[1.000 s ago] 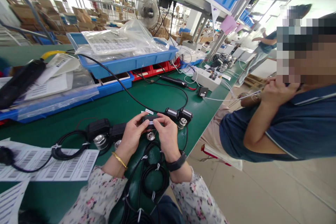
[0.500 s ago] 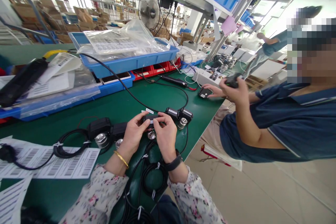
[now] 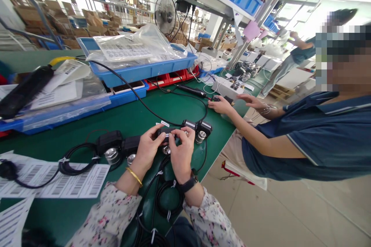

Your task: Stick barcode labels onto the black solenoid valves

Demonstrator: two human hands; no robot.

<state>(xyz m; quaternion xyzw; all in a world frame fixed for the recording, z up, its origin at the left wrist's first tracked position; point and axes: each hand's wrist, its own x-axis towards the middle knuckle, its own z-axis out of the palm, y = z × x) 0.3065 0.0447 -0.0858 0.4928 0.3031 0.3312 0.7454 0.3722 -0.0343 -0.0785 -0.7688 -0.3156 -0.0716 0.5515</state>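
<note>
Both my hands hold a small black camera module with a silver lens above the green table. My left hand grips its left end, fingers curled over the top. My right hand pinches its right end, thumb pressing on a white label on the module. Two similar modules stand just to the right, and two more lie to the left. Coiled black cables lie under my wrists.
Barcode label sheets lie at the left. Blue trays with plastic bags and red bins stand at the back. A person in a blue shirt at the right reaches both hands to a black part near the table's far edge.
My hands stay on the module, the right thumb shifting along its top. The person at the right lowered the arms from the face and reached onto the table.
</note>
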